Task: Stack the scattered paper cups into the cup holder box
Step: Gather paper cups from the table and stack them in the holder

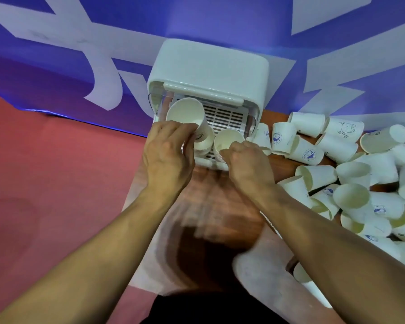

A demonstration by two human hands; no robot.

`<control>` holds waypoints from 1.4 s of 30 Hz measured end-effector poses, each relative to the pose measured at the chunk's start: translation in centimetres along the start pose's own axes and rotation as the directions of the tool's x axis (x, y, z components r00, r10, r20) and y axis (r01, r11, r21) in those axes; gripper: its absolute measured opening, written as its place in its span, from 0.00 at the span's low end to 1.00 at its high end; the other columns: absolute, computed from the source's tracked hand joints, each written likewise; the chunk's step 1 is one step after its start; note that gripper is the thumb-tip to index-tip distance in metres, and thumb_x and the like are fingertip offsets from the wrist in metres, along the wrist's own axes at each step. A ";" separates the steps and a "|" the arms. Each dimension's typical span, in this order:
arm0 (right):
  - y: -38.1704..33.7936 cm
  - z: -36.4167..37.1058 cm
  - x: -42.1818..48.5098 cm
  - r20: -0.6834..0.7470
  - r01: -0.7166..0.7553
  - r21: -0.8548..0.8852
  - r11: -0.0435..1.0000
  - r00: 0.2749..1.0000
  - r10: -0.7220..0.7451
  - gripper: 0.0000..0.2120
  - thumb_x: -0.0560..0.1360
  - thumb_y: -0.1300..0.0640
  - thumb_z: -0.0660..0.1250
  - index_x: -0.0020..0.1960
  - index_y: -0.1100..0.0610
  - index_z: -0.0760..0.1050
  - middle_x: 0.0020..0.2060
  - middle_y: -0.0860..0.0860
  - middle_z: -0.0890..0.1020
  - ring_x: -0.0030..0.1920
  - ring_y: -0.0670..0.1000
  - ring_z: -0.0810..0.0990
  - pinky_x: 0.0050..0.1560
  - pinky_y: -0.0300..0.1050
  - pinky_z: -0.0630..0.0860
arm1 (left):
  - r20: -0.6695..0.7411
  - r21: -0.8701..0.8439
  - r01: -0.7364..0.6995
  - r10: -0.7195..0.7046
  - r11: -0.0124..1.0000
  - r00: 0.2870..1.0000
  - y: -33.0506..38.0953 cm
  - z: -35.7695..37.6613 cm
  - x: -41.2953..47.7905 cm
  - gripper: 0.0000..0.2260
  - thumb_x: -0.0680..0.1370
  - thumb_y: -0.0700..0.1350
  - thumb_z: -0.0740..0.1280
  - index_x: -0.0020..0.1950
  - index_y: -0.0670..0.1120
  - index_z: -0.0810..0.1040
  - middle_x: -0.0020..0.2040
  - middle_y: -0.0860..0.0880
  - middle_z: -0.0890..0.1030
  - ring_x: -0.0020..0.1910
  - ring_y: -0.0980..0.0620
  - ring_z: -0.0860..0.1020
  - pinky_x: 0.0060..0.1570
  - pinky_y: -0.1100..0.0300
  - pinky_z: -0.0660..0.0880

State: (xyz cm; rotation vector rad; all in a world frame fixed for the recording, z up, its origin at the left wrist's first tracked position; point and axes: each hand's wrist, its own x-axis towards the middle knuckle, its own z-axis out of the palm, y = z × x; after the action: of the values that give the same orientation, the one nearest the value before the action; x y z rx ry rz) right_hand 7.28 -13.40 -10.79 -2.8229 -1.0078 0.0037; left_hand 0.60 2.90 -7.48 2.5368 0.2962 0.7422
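Observation:
The white cup holder box stands at the far edge of the wooden table, its clear front open over a slatted tray. My left hand grips a white paper cup, tilted mouth-up, atop a stack of cups at the tray's left side. My right hand holds a second paper cup by its rim, on the tray's right side. A heap of scattered paper cups lies to the right of the box.
The wooden table runs from the box toward me. A blue banner with white shapes hangs behind the box. Red floor shows left of the table. Loose cups reach the table's right edge.

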 end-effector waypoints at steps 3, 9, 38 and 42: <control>-0.1 0.2 0.2 0.047 -0.026 0.012 1.000 0.999 0.025 0.10 0.64 0.67 0.69 0.43 0.56 0.82 0.32 0.54 0.77 0.34 0.57 0.73 0.39 0.44 0.68 | 0.018 0.001 -0.001 0.001 1.000 1.000 -0.2 0.5 0.0 0.05 0.77 0.41 0.69 0.51 0.45 0.83 0.44 0.49 0.82 0.47 0.45 0.76 0.45 0.56 0.71; -0.3 0.4 0.3 0.024 -0.061 0.045 0.997 0.998 0.060 0.09 0.61 0.67 0.74 0.39 0.57 0.82 0.31 0.53 0.77 0.33 0.56 0.75 0.35 0.42 0.69 | 0.092 0.008 -0.067 0.066 0.998 0.994 -0.4 2.0 0.0 0.06 0.78 0.42 0.68 0.51 0.45 0.84 0.42 0.48 0.81 0.46 0.44 0.77 0.44 0.54 0.73; 6.7 -0.4 -16.7 -0.218 -0.478 0.395 0.785 0.781 0.585 0.16 0.72 0.65 0.69 0.60 0.61 0.77 0.52 0.57 0.79 0.51 0.58 0.78 0.50 0.50 0.75 | 0.691 -0.162 0.061 0.069 0.985 0.719 7.1 7.7 -9.0 0.16 0.77 0.51 0.68 0.64 0.51 0.76 0.60 0.49 0.77 0.55 0.47 0.77 0.54 0.53 0.75; 8.5 -0.8 -20.0 -0.168 -0.549 0.439 0.712 0.728 0.665 0.18 0.71 0.66 0.70 0.60 0.59 0.77 0.52 0.55 0.79 0.50 0.57 0.79 0.50 0.46 0.73 | 0.789 -0.092 0.163 -0.028 0.982 0.614 10.7 10.3 -11.1 0.18 0.76 0.54 0.69 0.65 0.55 0.74 0.61 0.52 0.76 0.57 0.48 0.76 0.56 0.53 0.73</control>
State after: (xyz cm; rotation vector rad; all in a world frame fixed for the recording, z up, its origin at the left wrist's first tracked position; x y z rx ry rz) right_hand -2.84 -32.64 -12.11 -2.5466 0.0500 -0.1679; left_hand -2.18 -13.96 -14.68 2.3936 0.0546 -0.4304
